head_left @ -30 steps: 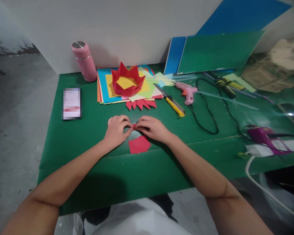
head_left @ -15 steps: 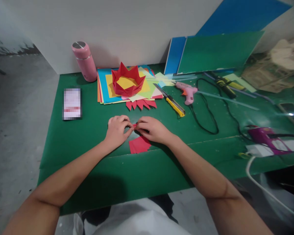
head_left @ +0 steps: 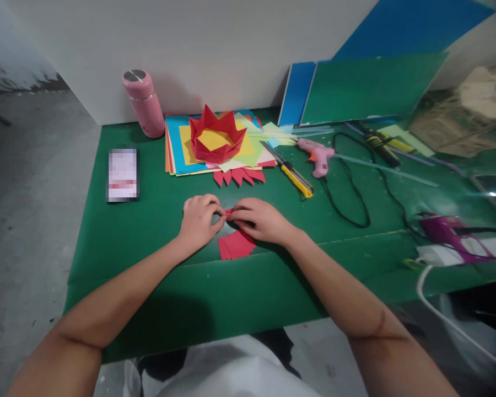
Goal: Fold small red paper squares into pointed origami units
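Note:
Between my two hands is a small piece of red paper [head_left: 228, 213], mostly covered by my fingers. My left hand [head_left: 200, 221] pinches its left end with thumb and forefinger. From the other side, my right hand [head_left: 260, 219] closes its fingertips on the same piece. Just below them a fanned stack of red paper pieces [head_left: 235, 245] lies on the green table [head_left: 149, 298]. Beyond my hands several pointed red folded pieces [head_left: 240, 176] stick out below a pile of coloured paper [head_left: 174, 149]. A red paper ring with points [head_left: 217, 151] stands on that pile.
A yellow utility knife [head_left: 295, 179] and a pink glue gun [head_left: 316, 157] with its black cord lie to the right. At the left are a pink bottle [head_left: 145, 105] and a blurred-out phone-like object [head_left: 123, 175]. A purple power strip [head_left: 450, 234] sits far right.
Almost nothing differs. The whole view has shifted very slightly, and both hands keep the same grip on the red paper.

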A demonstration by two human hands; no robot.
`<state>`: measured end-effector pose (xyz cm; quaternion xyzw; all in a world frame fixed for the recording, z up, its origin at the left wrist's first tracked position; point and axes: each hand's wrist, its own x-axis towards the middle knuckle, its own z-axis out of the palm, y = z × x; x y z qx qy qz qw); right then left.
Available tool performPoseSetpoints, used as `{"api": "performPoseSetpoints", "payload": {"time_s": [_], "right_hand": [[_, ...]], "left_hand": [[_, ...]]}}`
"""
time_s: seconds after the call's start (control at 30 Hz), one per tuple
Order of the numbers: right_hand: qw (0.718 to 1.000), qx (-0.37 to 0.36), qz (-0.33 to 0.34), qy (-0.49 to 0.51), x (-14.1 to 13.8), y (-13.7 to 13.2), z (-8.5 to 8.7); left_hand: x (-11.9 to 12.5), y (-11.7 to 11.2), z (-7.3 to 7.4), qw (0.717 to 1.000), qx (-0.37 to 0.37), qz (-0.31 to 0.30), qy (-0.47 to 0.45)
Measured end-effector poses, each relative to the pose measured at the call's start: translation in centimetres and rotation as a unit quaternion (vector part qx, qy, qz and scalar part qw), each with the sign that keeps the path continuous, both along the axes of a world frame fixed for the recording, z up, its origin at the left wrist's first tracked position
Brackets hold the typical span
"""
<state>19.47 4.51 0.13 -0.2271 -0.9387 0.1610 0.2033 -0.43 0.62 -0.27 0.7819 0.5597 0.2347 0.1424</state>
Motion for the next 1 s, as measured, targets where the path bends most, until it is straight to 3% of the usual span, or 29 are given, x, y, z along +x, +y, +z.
{"api": "performPoseSetpoints", "payload": {"time_s": [0.43,1.0], "right_hand": [[0.998,0.053,0.004,-0.045,0.16,-0.13,-0.25],[0.997,0.020,-0.060,-0.049,0.10,-0.19,-0.16]], "left_hand": [[0.00,0.03,0.07,1.000,-0.004,0.004,-0.002],[0.04,0.01,0.01,1.000,0.005,0.003,-0.007]]}}
